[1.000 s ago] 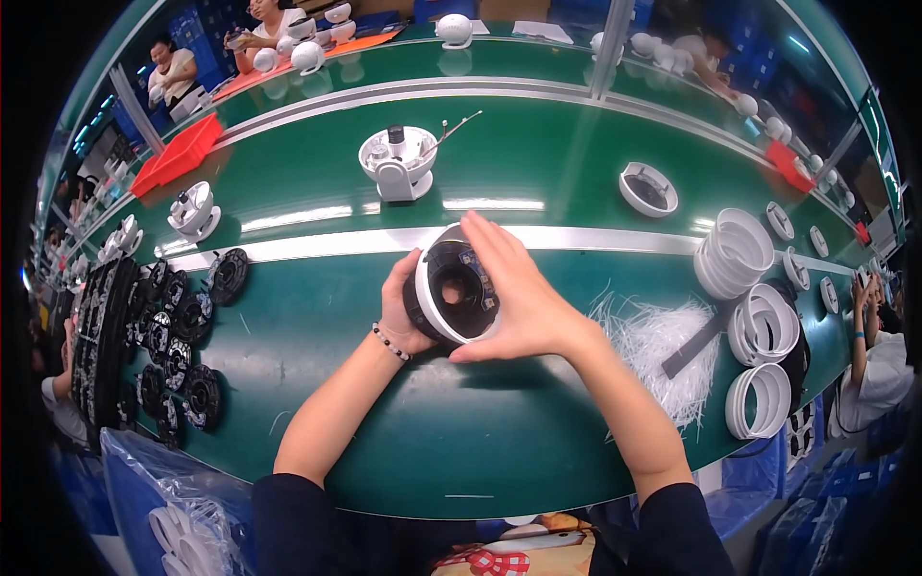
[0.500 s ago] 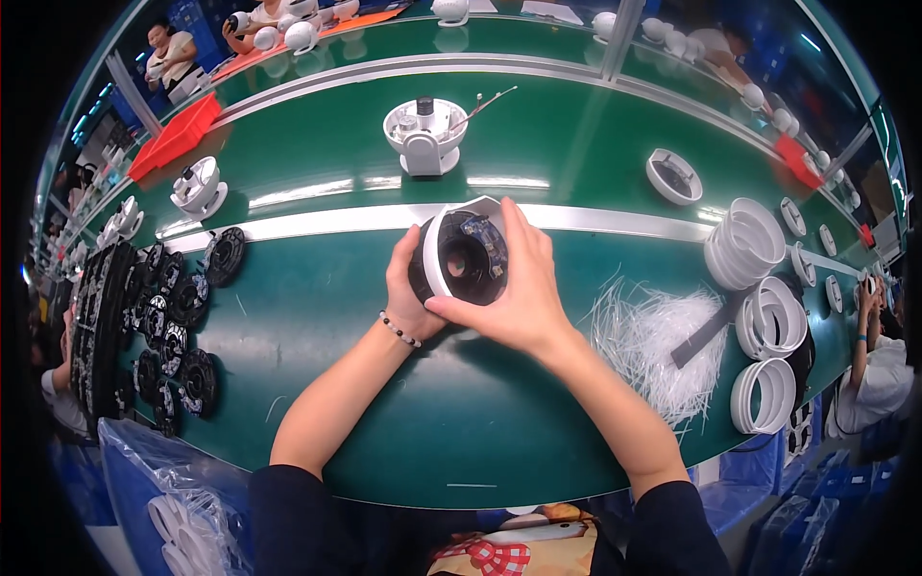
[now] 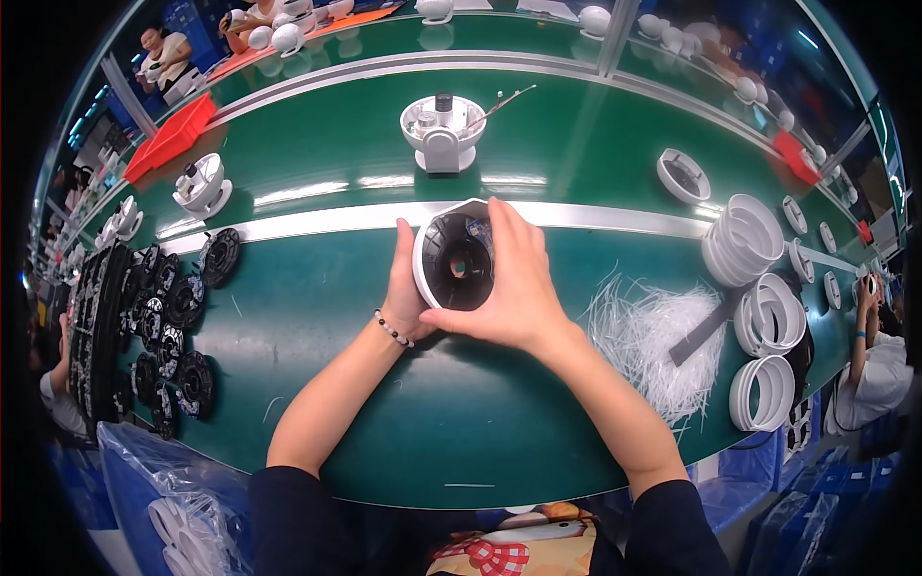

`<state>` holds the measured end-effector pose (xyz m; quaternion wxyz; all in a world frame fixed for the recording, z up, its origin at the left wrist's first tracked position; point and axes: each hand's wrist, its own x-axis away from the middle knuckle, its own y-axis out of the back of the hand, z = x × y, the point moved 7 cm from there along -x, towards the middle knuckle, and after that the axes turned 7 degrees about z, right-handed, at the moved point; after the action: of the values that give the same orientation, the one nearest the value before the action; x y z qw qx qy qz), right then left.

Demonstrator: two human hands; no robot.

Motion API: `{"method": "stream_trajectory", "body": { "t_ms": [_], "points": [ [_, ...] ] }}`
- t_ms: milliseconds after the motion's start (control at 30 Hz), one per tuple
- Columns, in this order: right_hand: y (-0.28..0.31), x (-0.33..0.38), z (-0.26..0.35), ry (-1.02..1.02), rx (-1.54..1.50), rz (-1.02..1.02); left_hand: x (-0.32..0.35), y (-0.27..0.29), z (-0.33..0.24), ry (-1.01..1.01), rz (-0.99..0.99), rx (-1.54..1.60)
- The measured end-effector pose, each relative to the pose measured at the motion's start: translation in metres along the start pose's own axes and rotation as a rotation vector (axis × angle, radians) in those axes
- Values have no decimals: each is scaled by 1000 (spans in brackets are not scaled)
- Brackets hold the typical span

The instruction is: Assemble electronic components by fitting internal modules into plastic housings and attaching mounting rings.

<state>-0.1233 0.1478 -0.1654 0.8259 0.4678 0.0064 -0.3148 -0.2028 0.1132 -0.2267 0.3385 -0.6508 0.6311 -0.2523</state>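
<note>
Between the two hands, just above the green table (image 3: 317, 365), sits a white shell with a black inside (image 3: 444, 254), its hollow turned up toward the view. The right hand (image 3: 517, 288) is curved around its right side, fingers over the top of the rim and thumb along the lower front edge, so that hand has hold of it. The left hand (image 3: 403, 288) lies at its left side, thumb standing up away from the rim; I cannot tell how firmly its fingers grip.

The likeliest trouble is a slip: the shell is round, and if the right thumb eased, it could roll off the left palm and drop. Right fingers pressing inward might also knock the small circuit board (image 3: 477, 230) beside them. Stray bits from the heap of white strips (image 3: 658, 350), right of the grip, could get inside if brought near.

The left fingers are hidden behind the shell, and the right hand covers the shell's far right side and part of the board. Whatever shows through the round hole at the bottom is too small to make out, as is whether the black inside is firmly seated.
</note>
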Motion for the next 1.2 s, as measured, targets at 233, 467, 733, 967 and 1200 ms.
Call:
{"method": "stream_trajectory", "body": {
  "t_ms": [233,467,733,967,1200],
  "points": [
    [-12,-4,3,48,-1,109,4,3,-2,48,73,227],
    [-18,4,18,81,-60,-266,11,3,-27,-88,-35,97],
    [14,-17,16,157,54,-373,-24,72,-69,-151,-275,94],
    [224,132,-29,-172,286,-535,-39,191,-121,-236,-473,38],
    [271,262,-129,-755,879,-292,-62,230,-157,-304,-609,-297]
  ]
}}
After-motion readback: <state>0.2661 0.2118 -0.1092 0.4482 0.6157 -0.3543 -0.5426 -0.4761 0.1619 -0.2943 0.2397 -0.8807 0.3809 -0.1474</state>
